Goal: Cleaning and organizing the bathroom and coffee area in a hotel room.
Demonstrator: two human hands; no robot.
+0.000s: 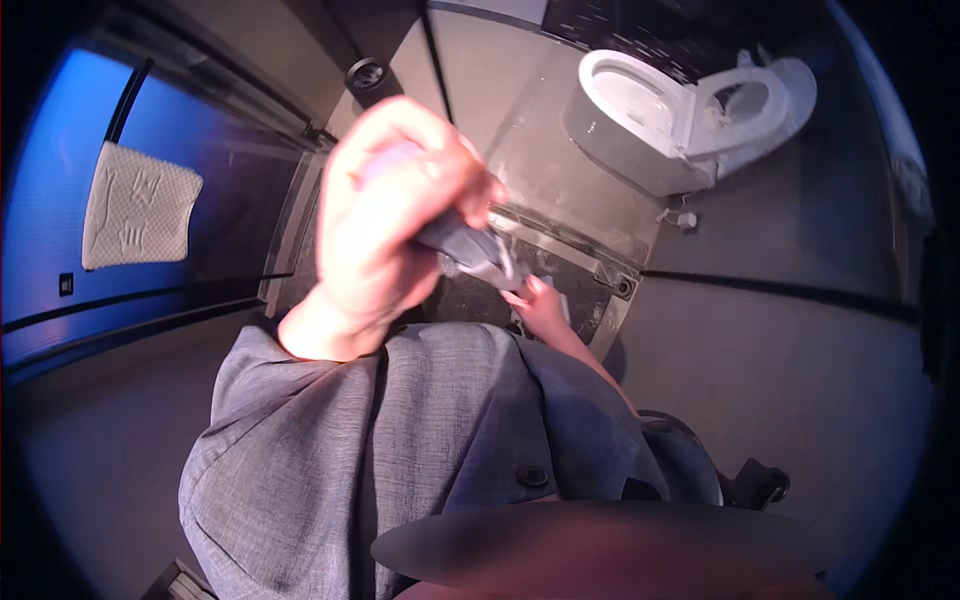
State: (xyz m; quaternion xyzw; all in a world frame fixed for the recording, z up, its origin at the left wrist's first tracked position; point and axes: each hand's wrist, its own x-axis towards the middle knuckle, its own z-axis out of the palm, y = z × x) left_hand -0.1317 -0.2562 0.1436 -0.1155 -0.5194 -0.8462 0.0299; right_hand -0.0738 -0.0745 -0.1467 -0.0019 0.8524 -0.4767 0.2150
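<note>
My left hand (401, 199) is raised close to the camera, strongly lit and somewhat blurred. Its fingers are curled around one end of a grey cloth (469, 244). Lower down and to the right, my right hand (541, 306) pinches the cloth's other end, so the cloth runs slanting between both hands. A small pale item (564, 306) shows behind the right hand; what it is cannot be made out. Part of the cloth is hidden inside the left fist.
A white toilet (637, 94) stands at upper right, its seat and lid raised. A textured bath mat (142, 210) with footprint shapes hangs at left. A raised sill (555, 236) crosses the floor beside a round drain (624, 286). A black cylindrical object (367, 76) stands at the top.
</note>
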